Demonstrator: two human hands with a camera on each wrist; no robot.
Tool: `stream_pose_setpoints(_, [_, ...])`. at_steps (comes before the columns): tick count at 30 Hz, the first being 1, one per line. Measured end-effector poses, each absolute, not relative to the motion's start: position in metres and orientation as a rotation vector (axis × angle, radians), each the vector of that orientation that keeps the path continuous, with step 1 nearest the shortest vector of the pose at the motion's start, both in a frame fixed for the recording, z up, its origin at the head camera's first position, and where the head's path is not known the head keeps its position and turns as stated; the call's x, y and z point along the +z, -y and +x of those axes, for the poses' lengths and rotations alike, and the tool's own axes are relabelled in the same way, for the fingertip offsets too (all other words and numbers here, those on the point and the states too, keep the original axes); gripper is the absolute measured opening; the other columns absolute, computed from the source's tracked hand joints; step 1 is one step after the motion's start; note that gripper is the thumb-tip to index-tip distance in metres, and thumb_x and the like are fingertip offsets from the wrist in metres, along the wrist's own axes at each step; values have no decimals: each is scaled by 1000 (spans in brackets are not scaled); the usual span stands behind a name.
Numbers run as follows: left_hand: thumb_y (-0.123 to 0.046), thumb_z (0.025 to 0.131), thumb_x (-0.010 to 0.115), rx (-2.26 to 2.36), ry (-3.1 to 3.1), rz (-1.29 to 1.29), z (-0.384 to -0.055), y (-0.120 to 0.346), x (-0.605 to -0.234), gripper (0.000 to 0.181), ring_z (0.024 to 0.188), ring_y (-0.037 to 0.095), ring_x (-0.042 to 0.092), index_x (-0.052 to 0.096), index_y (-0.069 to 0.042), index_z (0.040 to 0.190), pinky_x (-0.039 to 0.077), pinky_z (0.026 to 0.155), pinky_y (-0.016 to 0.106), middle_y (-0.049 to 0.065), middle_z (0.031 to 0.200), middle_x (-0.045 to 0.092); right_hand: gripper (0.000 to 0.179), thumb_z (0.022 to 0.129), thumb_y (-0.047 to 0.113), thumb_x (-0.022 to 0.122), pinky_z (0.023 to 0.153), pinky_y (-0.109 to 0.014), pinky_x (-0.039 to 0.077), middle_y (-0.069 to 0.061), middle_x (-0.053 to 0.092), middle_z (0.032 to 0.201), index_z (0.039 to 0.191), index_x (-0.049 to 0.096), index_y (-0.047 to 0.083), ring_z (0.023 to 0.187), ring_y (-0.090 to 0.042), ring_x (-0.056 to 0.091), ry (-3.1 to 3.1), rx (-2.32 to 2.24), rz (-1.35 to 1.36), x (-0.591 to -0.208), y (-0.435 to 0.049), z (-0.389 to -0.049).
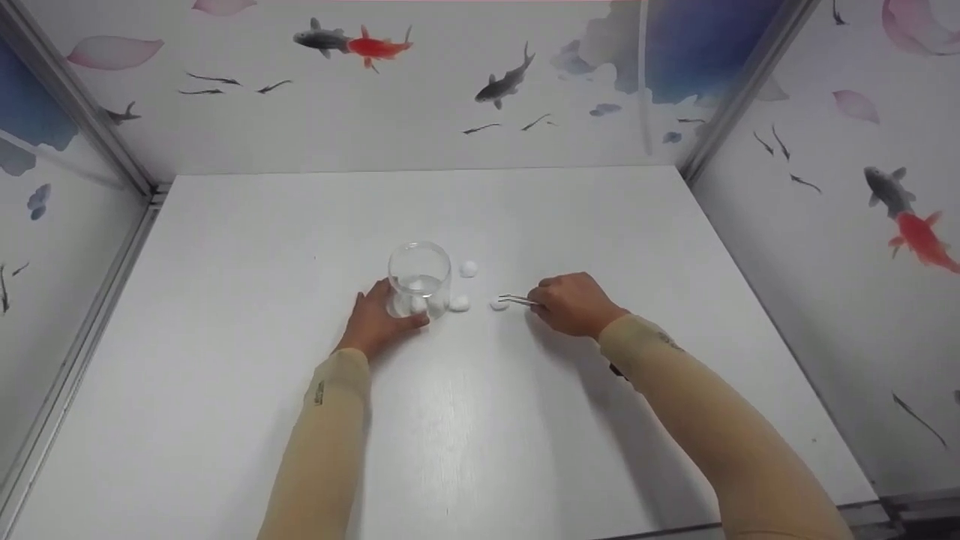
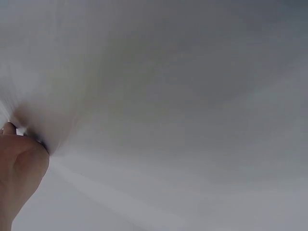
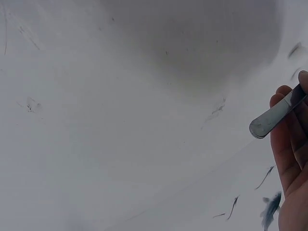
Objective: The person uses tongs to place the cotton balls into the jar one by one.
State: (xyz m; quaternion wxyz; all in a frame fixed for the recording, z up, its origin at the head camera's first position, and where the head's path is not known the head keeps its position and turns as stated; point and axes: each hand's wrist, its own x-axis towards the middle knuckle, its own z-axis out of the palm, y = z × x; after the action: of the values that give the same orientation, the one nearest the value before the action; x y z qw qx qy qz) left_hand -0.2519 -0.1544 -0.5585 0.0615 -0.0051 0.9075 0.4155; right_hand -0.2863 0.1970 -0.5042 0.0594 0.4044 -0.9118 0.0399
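My left hand (image 1: 375, 319) grips a clear round jar (image 1: 420, 259) low on its near left side, thumb in front and fingers behind. Something white shows through the lower wall of the jar, perhaps a cotton ball. My right hand (image 1: 574, 304) pinches metal tweezers (image 1: 517, 299), whose tips reach a white cotton ball (image 1: 499, 305); whether they grip it I cannot tell. Two more white balls lie right of the jar, a near ball (image 1: 460, 304) and a far ball (image 1: 469, 268). In the right wrist view the rounded end of the tweezers (image 3: 272, 118) sticks out past the fingers.
A white table (image 1: 450, 450) lies under everything. Walls printed with fish and petals close it in, with a back wall (image 1: 420, 127), a left wall (image 1: 45, 247) and a right wall (image 1: 825, 225). The left wrist view shows mostly blurred white surface.
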Motion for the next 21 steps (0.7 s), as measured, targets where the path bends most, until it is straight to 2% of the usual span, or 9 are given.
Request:
stream_pose_setpoints(9, [-50,75,84,1273,-2765,36,-255,156,-559,104,146,31,27,33,-4,153,-5,123,39,16,154,39,6,90,11,72,58,-32,56,1,68,75,92,78,11,61,-12,58,2744,63,1276,-510,-190,-291])
stream_pose_setpoints(21, [-50,74,85,1282,-2749,-6,-254,156,-559,106,147,32,25,32,-5,154,-4,123,40,16,156,37,13,90,7,67,52,-32,54,1,66,70,84,77,11,55,-12,53,2701,93,1273,-515,-184,-290])
